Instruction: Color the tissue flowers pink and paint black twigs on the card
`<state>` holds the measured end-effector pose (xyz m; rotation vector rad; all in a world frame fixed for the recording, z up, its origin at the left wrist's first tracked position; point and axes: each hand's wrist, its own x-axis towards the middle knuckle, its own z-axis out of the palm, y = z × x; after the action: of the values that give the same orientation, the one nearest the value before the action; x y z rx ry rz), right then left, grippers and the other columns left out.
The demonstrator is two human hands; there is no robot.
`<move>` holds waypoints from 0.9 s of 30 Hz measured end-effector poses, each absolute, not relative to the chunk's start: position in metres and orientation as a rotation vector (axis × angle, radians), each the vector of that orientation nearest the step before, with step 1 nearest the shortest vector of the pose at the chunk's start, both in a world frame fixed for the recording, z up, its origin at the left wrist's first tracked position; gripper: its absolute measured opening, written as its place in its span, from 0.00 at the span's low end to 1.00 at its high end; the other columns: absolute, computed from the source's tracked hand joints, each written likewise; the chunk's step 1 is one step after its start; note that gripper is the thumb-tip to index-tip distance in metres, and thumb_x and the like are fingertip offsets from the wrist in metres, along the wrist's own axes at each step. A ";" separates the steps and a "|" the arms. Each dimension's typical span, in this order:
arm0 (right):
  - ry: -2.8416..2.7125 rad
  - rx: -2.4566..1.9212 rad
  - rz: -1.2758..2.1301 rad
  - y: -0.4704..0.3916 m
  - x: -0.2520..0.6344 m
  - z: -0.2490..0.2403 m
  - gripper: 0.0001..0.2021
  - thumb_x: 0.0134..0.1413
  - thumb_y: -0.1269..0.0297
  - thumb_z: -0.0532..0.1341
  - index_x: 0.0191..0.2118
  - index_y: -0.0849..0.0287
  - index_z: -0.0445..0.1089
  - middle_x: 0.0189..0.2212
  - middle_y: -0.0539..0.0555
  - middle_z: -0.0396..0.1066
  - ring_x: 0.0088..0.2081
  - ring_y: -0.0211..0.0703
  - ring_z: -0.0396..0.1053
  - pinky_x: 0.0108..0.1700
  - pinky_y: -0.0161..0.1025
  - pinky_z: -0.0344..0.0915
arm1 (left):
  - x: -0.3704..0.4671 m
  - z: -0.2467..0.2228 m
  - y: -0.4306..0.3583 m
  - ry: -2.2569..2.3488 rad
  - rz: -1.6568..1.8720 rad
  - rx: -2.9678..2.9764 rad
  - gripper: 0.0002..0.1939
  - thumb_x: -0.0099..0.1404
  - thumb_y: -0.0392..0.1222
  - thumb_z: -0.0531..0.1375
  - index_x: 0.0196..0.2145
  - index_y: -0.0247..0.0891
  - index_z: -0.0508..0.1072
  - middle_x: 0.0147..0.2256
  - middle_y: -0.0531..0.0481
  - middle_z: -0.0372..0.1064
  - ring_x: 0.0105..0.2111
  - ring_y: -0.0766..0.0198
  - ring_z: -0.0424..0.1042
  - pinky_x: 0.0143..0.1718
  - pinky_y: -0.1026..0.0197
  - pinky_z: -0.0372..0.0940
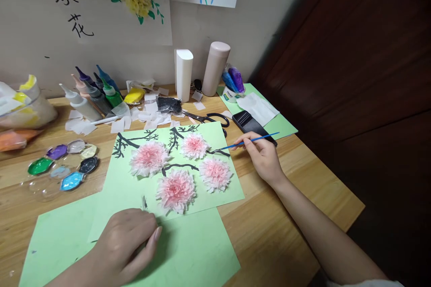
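Observation:
My right hand (264, 156) pinches a thin blue paintbrush (254, 139), whose tip meets a black painted branch (218, 153) at the right of a light green sheet (128, 188). Four tissue-paper flowers, pink in the middle and white at the edges, sit on this sheet; one flower (177, 190) is lowest and another (215, 174) lies nearest my right hand. Black branches (126, 140) spread along the top. My left hand (126, 242) rests, fingers curled in, over the sheet's lower left part and a second green sheet (198, 251). No object shows in it.
A paint palette (60, 170) lies at left. Behind stand paint bottles (101, 94), paper scraps (155, 116), black-handled scissors (208, 119), a white container (183, 75) and a beige bottle (216, 69). A black phone (254, 126) sits beyond my right hand. Drawings hang on the wall.

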<state>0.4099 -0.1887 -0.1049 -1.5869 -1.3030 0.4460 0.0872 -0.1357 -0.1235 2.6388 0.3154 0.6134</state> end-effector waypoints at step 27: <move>-1.160 -1.518 0.443 -0.176 0.410 -0.109 0.10 0.58 0.59 0.53 0.34 0.57 0.69 0.32 0.52 0.71 0.36 0.40 0.70 0.41 0.39 0.67 | 0.087 -0.120 -0.136 0.306 0.612 2.662 0.13 0.62 0.29 0.48 0.21 0.38 0.55 0.17 0.55 0.52 0.17 0.68 0.50 0.21 0.64 0.47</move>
<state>0.4104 -0.1761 -0.1092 -1.5178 -1.1605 0.4434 0.0873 -0.1363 -0.1204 2.6616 0.3056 0.6116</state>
